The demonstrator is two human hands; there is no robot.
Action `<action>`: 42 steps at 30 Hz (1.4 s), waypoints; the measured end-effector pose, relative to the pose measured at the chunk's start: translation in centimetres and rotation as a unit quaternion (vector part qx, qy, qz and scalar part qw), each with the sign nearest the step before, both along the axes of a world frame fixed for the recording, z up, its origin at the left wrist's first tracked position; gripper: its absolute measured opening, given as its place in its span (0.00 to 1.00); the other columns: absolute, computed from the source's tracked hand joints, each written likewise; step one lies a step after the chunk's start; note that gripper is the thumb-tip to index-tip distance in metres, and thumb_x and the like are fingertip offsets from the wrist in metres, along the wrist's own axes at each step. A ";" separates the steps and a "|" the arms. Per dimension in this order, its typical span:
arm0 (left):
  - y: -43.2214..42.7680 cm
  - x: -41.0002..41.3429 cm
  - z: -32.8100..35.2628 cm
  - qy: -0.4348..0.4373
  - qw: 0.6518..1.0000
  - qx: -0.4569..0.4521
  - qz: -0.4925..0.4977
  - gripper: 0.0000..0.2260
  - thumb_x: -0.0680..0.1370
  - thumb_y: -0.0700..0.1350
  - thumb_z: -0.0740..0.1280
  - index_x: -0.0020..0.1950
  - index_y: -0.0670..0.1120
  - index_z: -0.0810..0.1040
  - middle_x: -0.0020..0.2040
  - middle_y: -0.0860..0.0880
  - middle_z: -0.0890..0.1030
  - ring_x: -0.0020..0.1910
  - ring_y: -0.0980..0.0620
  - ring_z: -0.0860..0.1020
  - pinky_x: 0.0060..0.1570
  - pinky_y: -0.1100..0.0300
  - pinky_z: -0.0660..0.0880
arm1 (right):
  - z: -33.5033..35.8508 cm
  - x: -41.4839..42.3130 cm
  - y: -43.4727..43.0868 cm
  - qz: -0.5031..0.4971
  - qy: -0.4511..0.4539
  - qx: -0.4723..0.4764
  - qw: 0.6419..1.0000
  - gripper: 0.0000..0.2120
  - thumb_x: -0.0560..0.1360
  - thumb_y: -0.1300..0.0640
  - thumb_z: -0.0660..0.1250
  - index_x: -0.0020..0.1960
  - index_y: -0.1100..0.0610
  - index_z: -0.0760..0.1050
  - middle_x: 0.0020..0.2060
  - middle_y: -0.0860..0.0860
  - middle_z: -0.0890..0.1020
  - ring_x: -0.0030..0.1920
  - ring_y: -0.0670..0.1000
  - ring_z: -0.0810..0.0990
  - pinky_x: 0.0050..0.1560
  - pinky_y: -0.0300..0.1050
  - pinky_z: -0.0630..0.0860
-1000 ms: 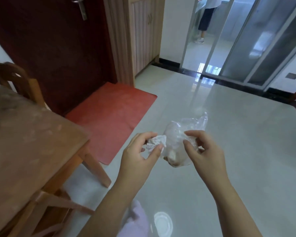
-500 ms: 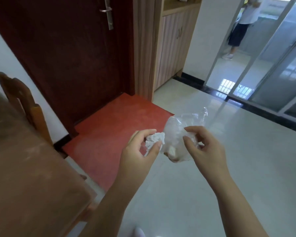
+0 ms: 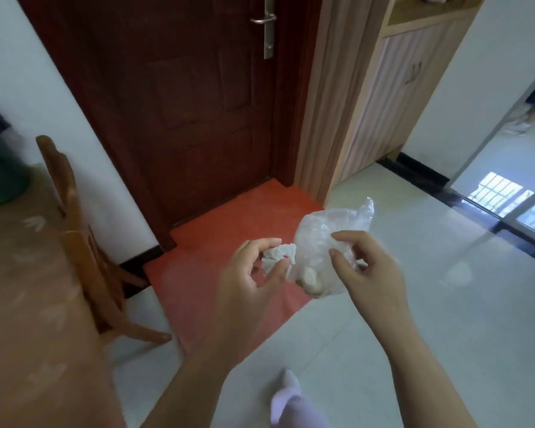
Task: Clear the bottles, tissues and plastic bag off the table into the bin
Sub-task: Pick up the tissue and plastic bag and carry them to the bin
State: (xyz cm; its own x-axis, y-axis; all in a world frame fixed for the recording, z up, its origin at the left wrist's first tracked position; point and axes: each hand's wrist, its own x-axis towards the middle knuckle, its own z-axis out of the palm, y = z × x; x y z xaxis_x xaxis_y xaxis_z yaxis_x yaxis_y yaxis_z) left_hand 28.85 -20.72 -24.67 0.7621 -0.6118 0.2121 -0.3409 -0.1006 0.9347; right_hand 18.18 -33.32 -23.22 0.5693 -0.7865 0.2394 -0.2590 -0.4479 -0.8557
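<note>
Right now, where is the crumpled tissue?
In the head view, the crumpled tissue is pinched in the left hand, just left of the plastic bag held by the right hand, above the red mat.

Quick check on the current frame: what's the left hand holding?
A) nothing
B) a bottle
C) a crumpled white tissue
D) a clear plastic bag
C: the left hand pinches a crumpled white tissue between thumb and fingers, while the clear plastic bag is in the right hand; no bottle shows in either grip.
</note>
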 end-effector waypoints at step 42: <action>-6.5 46.1 2.0 -0.009 0.936 -0.018 0.350 0.09 0.73 0.47 0.69 0.52 0.55 0.77 0.47 0.56 0.80 0.46 0.61 0.78 0.43 0.72 0.72 | 2.0 57.8 -10.6 0.383 0.002 -0.015 0.924 0.13 0.69 0.62 0.70 0.47 0.45 0.75 0.40 0.50 0.79 0.39 0.44 0.75 0.40 0.29 0.72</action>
